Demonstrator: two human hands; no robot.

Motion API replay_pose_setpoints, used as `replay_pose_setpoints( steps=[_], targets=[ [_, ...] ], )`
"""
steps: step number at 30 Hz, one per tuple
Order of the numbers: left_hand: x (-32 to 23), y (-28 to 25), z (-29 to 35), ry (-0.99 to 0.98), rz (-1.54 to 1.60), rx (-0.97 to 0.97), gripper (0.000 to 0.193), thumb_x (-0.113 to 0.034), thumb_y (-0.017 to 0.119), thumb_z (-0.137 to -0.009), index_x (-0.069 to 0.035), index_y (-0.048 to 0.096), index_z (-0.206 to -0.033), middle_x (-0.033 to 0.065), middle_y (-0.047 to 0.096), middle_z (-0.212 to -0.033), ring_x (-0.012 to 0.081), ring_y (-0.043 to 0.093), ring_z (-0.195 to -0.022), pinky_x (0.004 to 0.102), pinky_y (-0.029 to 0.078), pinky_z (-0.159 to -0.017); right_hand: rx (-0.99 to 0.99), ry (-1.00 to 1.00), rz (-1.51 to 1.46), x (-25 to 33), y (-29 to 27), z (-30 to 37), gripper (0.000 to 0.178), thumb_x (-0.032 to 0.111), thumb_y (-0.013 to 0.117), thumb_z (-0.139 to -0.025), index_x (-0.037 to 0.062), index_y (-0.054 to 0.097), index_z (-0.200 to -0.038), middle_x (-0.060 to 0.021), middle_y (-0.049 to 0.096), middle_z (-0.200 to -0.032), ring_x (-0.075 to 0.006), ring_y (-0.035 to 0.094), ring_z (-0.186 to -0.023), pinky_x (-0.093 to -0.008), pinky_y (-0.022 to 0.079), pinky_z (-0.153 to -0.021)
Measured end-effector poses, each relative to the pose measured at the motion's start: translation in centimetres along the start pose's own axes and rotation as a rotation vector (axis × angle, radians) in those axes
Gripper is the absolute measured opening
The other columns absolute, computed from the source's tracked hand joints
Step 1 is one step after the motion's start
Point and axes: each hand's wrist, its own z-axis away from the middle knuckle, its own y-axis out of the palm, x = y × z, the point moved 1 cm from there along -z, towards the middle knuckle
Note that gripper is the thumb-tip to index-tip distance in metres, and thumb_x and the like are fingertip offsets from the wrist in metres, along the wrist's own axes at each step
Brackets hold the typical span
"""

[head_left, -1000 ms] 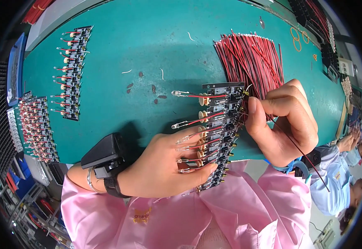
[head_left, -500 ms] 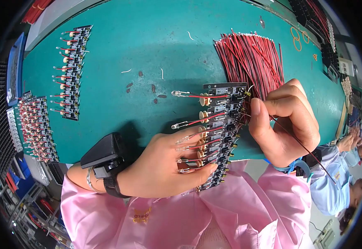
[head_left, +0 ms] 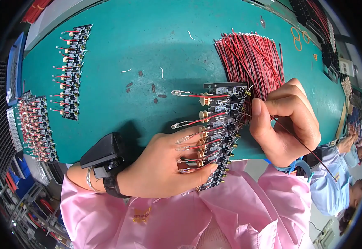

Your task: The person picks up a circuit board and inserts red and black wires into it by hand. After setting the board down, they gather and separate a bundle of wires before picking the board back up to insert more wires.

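My left hand (head_left: 164,166) grips a panel of black circuit boards (head_left: 230,112) near its lower half, thumb on top. Clear LEDs on red wires stick out from the panel's left side, beside small cream round parts. At the panel's right edge, my right hand (head_left: 289,124) pinches a thin dark red-and-black wire (head_left: 299,143) between thumb and forefinger. The wire's long tail runs out below the hand to the lower right. Its inner end by the board is partly hidden by my fingertips.
A fanned bundle of red and black wires (head_left: 251,58) lies beyond my right hand. Another board panel (head_left: 71,72) rests at the left, near a stack of finished-looking panels (head_left: 36,126). Orange rubber bands (head_left: 297,39) lie far right. A person in blue (head_left: 334,182) sits at right.
Almost nothing differs. My right hand has shifted very slightly to the right, and the wire's tail has swung a little with it. The left hand keeps its hold.
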Motion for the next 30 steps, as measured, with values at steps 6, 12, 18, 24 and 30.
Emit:
replay_pose_setpoints(
  steps=[6, 12, 18, 24, 30],
  targets=[
    [0.3, 0.04, -0.01, 0.033, 0.008, -0.002, 0.041, 0.005, 0.058, -0.075, 0.0, 0.044, -0.114, 0.0018, 0.056, -0.09, 0.0057, 0.054, -0.079, 0.0188, 0.048, -0.06, 0.027, 0.038, -0.003, 0.22, -0.08, -0.07, 0.014, -0.011, 0.062, -0.063, -0.0023, 0.052, -0.063, -0.0076, 0.051, -0.059, -0.0149, 0.043, -0.053, -0.0252, 0.031, -0.051],
    [0.24, 0.06, 0.0, 0.027, 0.011, -0.009, 0.042, 0.005, 0.058, -0.076, 0.001, 0.043, -0.114, 0.0019, 0.057, -0.09, 0.0057, 0.054, -0.079, 0.0189, 0.048, -0.062, 0.071, 0.074, -0.004, 0.26, -0.34, -0.11, 0.013, -0.01, 0.062, -0.064, -0.0019, 0.052, -0.063, -0.0071, 0.051, -0.06, -0.0149, 0.043, -0.054, -0.0254, 0.03, -0.051],
    [0.14, -0.02, 0.01, 0.033, -0.026, -0.001, 0.043, 0.004, 0.058, -0.076, 0.001, 0.042, -0.116, 0.0022, 0.057, -0.09, 0.0057, 0.054, -0.079, 0.0191, 0.048, -0.062, 0.06, 0.068, -0.009, 0.17, -0.33, -0.02, 0.013, -0.01, 0.062, -0.065, -0.002, 0.052, -0.064, -0.0068, 0.051, -0.061, -0.0145, 0.042, -0.054, -0.0251, 0.03, -0.051],
    [0.33, -0.07, 0.0, 0.05, -0.046, -0.009, 0.045, 0.003, 0.058, -0.077, 0.001, 0.041, -0.118, 0.0027, 0.057, -0.09, 0.0054, 0.053, -0.079, 0.0194, 0.048, -0.062, 0.119, 0.12, 0.008, 0.36, -0.79, -0.27, 0.012, -0.009, 0.063, -0.065, -0.0021, 0.053, -0.065, -0.0064, 0.051, -0.061, -0.0137, 0.042, -0.054, -0.0246, 0.031, -0.051],
    [0.1, -0.1, 0.0, -0.01, -0.044, -0.011, 0.046, 0.002, 0.058, -0.077, 0.002, 0.04, -0.119, 0.0029, 0.057, -0.089, 0.0052, 0.053, -0.079, 0.0197, 0.048, -0.063, 0.15, 0.129, 0.026, 0.33, -0.81, -0.35, 0.012, -0.01, 0.064, -0.062, -0.0027, 0.054, -0.065, -0.0062, 0.051, -0.06, -0.0139, 0.043, -0.053, -0.0248, 0.032, -0.05]
  ],
)
